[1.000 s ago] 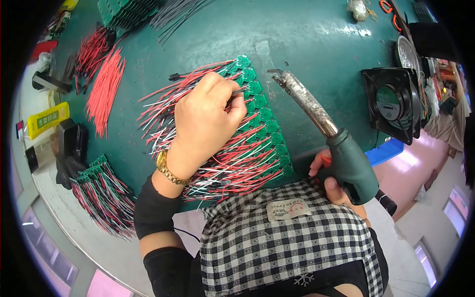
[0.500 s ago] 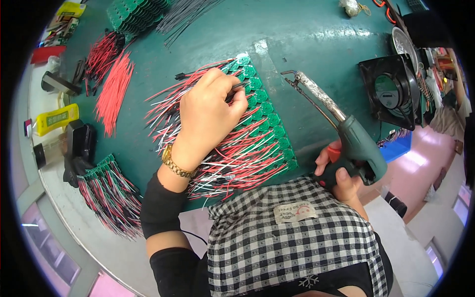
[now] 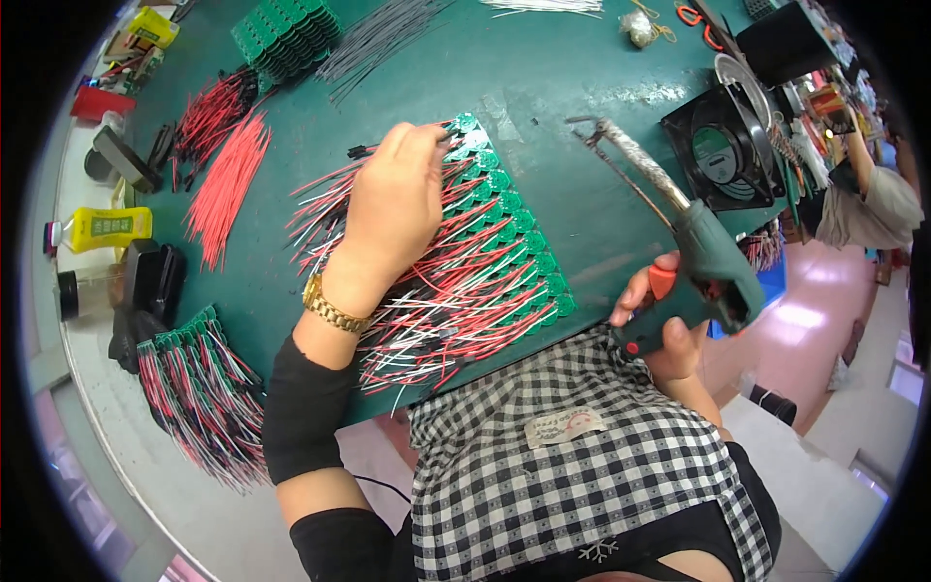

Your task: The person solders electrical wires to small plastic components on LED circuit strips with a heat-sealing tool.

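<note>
My left hand [image 3: 398, 199], wearing a gold watch [image 3: 335, 306], is over the far end of a panel of small round green circuit boards [image 3: 509, 202]. Its thumb and fingers are pinched around what looks like a dark wire beside the top boards; the fingers partly hide it. Red, white and black wires [image 3: 456, 310] fan out leftward from the panel, several of them beneath my hand and wrist. At the right, my right hand [image 3: 669, 339] grips a green soldering gun [image 3: 713, 242] with a red trigger. Its metal tip points up and left, apart from the boards.
A black fan [image 3: 722, 145] stands at the right. Stacked green boards [image 3: 283, 39], grey wires [image 3: 383, 44] and bundled red wires [image 3: 228, 189] lie at the far left. Nearer are a yellow bottle [image 3: 112, 227] and a wired board panel [image 3: 199, 388] at the table's left edge.
My left hand has moved up the panel toward its far end, still pinched. The soldering gun stays in my right hand, its tip a little farther from the boards. The whole view has shifted slightly.
</note>
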A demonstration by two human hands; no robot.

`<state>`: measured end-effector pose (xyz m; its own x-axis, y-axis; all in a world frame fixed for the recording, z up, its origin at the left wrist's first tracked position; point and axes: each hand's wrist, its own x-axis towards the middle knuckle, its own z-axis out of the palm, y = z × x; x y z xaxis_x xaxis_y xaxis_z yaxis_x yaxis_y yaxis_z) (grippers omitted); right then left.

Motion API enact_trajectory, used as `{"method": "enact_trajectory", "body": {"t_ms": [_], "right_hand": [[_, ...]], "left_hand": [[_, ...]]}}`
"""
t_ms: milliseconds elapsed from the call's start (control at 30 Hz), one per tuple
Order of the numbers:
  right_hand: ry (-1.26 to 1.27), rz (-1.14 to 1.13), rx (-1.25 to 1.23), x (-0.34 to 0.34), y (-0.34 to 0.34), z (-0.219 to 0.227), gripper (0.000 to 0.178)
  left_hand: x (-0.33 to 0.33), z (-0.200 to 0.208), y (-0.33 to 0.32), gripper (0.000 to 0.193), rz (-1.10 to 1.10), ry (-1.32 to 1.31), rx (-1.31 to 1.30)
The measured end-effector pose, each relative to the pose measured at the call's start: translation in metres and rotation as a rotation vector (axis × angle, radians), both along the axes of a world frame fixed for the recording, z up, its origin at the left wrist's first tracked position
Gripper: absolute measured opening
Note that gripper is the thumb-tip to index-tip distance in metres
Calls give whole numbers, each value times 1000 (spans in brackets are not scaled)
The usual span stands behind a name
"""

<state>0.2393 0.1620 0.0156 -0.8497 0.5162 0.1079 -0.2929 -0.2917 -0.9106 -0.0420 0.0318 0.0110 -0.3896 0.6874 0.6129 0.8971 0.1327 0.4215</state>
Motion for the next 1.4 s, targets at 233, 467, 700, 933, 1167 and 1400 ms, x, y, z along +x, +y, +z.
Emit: {"method": "enact_trajectory", "body": {"t_ms": [233,467,700,933,1167,1400], "right_hand": [[-120,22,379,-5,-8,-2,48],[-244,74,284,-7,-16,-1,42],[-176,75,403,-6,-10,-10,25],[-262,100,408,4,-11,-13,48],[-327,99,417,-1,-14,-8,51],[-280,80,558,2,-12,-17,53]], "left_hand": [[13,23,6,11,-23,-73,24],[22,8,9,6,50,-133,-120],[24,11,9,8,78,-152,-163],[26,10,9,8,87,-142,-157],[24,7,9,10,68,-99,-116],[24,7,8,11,62,-93,-104]]}}
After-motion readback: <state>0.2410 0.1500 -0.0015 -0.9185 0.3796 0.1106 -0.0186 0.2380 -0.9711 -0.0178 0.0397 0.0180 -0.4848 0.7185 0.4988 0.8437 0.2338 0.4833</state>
